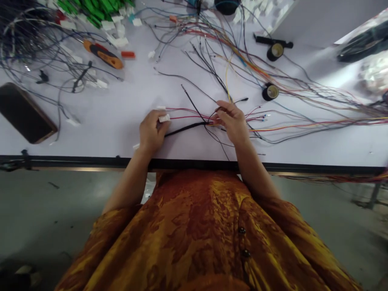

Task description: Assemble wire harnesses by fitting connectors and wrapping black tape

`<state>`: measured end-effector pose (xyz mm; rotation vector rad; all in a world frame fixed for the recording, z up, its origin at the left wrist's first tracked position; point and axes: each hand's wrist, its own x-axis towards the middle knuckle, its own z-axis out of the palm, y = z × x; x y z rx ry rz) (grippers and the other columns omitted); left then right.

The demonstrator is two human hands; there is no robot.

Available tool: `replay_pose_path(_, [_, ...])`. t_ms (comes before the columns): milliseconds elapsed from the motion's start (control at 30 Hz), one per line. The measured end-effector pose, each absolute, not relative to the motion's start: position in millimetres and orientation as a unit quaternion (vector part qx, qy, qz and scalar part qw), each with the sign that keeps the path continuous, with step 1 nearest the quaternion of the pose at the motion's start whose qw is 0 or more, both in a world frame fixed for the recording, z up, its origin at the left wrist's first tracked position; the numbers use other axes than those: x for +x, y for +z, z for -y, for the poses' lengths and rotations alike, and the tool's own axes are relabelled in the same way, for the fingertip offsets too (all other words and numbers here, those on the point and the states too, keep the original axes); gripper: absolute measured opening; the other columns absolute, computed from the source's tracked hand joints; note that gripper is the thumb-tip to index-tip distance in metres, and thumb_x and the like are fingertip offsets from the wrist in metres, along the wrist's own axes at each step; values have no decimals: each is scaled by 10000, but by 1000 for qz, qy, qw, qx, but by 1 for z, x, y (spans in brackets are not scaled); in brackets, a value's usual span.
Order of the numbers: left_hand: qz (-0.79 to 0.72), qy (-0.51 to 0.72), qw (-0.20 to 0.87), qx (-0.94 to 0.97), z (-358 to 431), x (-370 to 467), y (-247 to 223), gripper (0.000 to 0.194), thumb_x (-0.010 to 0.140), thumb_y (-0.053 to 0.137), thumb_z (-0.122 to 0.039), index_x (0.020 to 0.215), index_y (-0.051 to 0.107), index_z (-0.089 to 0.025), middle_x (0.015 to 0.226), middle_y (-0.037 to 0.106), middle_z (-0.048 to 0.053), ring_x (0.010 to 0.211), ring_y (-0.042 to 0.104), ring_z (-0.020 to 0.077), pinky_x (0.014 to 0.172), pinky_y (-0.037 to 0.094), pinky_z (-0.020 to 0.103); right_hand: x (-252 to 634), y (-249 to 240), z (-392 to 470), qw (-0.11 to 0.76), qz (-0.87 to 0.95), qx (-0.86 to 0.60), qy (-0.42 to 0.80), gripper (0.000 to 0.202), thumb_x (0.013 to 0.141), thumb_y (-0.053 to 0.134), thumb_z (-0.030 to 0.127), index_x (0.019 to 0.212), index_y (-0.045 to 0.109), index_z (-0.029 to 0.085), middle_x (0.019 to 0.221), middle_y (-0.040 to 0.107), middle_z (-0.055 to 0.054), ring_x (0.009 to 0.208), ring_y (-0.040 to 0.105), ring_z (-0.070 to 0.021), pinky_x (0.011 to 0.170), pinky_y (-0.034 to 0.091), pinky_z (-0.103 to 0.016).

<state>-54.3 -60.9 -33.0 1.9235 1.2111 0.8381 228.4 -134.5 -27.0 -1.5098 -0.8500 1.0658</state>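
Both hands work at the wire bundle, which lies near the front edge of the tabletop (121, 97), directly before the person. Left hand (150, 130) is closed on a white connector (164, 118) at the end of the red wires (185, 117), apparently to steady that end. Right hand (235, 122) has its fingertips pinched on wires beside the point where the black sleeved section (188, 128) ends and strands branch out; the grip seems meant to keep them sorted. Which strands it holds cannot be determined. Loose leads fan out beyond, presumably for separate access. Two black rolls, the nearer (266, 95) upslope of the right hand, stand within reach. Farther left, an orange-handled tool (104, 55) lies short of the green connectors (93, 10); a phone (26, 113) rests well aside, seemingly out of the way.
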Motion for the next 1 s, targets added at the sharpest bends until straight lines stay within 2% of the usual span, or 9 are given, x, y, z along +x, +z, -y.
replay_pose_path(100, [-472,358,403,698,59,-49,-30,152,862,729,-329,993,694,-261,837,673,4,687,569,144,695,509,289,229,-15,140,516,360,-634,450,352,854,664,395,1165,627,232,751,589,43,609,597,-89,578,544,-236])
replay_pose_path(167, [-468,380,453,657,56,-45,-28,143,876,720,-351,985,694,-262,748,648,-14,627,564,123,614,486,263,224,-6,140,500,386,-643,433,292,898,620,400,1133,648,228,667,552,56,551,554,-87,551,518,-234])
replay_pose_path(233, [-463,391,498,620,52,-41,-27,156,904,695,-391,987,692,-259,691,632,-19,590,570,114,566,476,250,216,1,136,479,427,-647,412,256,928,588,412,1075,679,223,676,561,41,558,554,-92,569,517,-245])
replay_pose_path(300, [-460,395,530,593,48,-37,-25,189,923,675,-431,989,692,-254,664,624,-16,561,565,108,538,474,244,206,4,130,452,488,-641,383,241,940,578,398,1036,710,221,782,621,3,629,593,-105,636,536,-267])
replay_pose_path(433, [-453,400,581,546,40,-31,-25,238,932,663,-480,991,686,-251,663,615,-12,551,569,98,514,475,226,184,5,120,396,619,-596,323,242,978,531,302,1039,748,214,958,691,-50,850,650,-151,814,538,-308])
replay_pose_path(600, [-452,405,621,496,37,-29,-30,279,935,646,-516,995,665,-244,669,599,-20,552,581,87,533,490,209,168,6,119,347,670,-595,275,248,1012,527,311,1056,750,214,1082,685,-79,941,640,-176,841,522,-326])
replay_pose_path(733, [-438,402,630,500,38,-31,-33,331,917,646,-572,1013,650,-256,704,600,-10,597,609,107,573,520,233,160,7,119,314,690,-606,239,239,1029,512,316,1001,734,232,1002,685,-66,973,604,-205,891,490,-358])
replay_pose_path(867, [-428,399,621,521,39,-33,-35,399,902,619,-644,1038,638,-270,721,591,0,623,610,131,613,537,277,155,9,116,271,693,-629,225,222,1029,496,290,982,699,216,928,684,-67,929,581,-226,863,446,-377])
replay_pose_path(1000, [-422,399,626,520,39,-33,-34,421,873,633,-670,1026,626,-277,701,564,-6,615,593,139,621,527,290,156,11,114,283,693,-623,228,158,997,523,229,920,660,217,904,668,-60,906,573,-219,843,441,-366])
